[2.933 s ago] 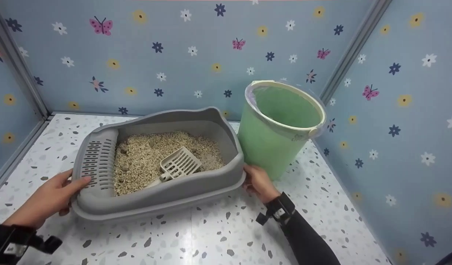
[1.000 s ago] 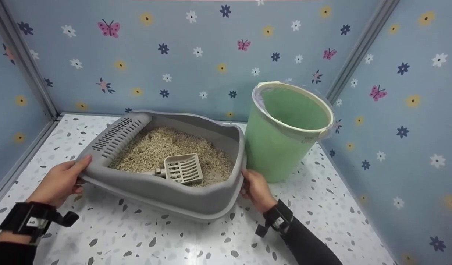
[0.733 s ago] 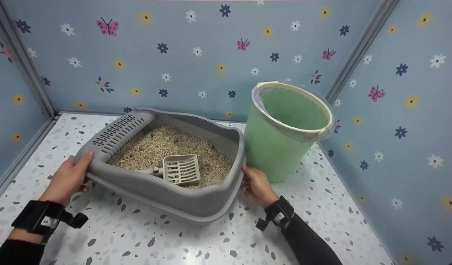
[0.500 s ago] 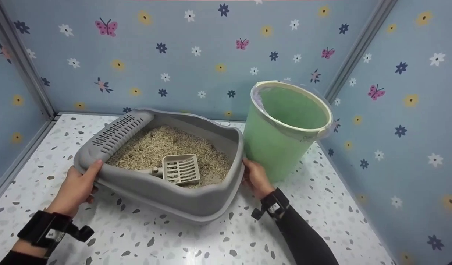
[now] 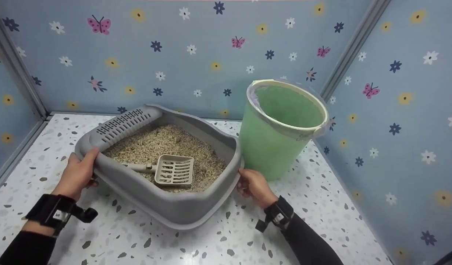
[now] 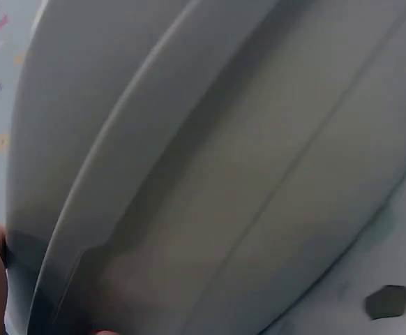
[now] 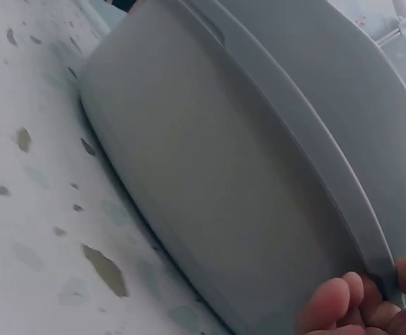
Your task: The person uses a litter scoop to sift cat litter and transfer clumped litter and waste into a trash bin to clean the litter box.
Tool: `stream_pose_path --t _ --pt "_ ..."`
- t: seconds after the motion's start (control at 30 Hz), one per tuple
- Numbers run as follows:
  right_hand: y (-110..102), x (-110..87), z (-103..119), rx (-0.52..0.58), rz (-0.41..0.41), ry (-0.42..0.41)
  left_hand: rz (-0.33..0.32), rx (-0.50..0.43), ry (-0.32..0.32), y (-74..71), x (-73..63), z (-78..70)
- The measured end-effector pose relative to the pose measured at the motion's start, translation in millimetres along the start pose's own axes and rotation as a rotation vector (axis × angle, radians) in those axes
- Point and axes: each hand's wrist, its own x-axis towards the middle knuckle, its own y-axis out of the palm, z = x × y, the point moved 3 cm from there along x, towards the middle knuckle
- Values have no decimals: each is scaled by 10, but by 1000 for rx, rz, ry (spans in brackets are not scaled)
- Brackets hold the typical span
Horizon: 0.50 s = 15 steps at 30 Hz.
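A grey cat litter box (image 5: 196, 208) stands at an angle on the speckled surface. Light brown litter (image 5: 170, 138) fills it, and a beige slotted litter scoop (image 5: 174, 171) lies on top, its handle pointing left. My left hand (image 5: 77, 171) grips the rim at the near left corner, thumb on top and fingers beneath. At the right end, my right hand (image 5: 257, 187) pinches the lower rim; the right wrist view shows fingers (image 7: 328, 303) curled under the flange. Only slivers of the left hand appear in the left wrist view.
Close behind my right hand stands a green trash can (image 5: 270, 147) with a pale rim and a clear liner. Blue panels (image 5: 196, 33) with flowers and butterflies rise at the back and both sides. White speckled surface (image 5: 211, 246) lies in front of the box.
The litter box has turned clockwise seen from above, its slotted left end moving back and its right end coming nearer me. My left hand has shifted along the rim to the near corner.
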Motion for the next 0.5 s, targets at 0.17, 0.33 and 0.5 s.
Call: stream_pose_path --t 0.17,0.33,0.5 --pt "-29 156 16 52 -104 0 47 14 0 229 -230 -26" --pt "9 122 24 65 -82 -29 40 -31 18 269 -184 -83" --pt "64 -90 -8 19 34 -30 64 -48 22 168 16 -98"
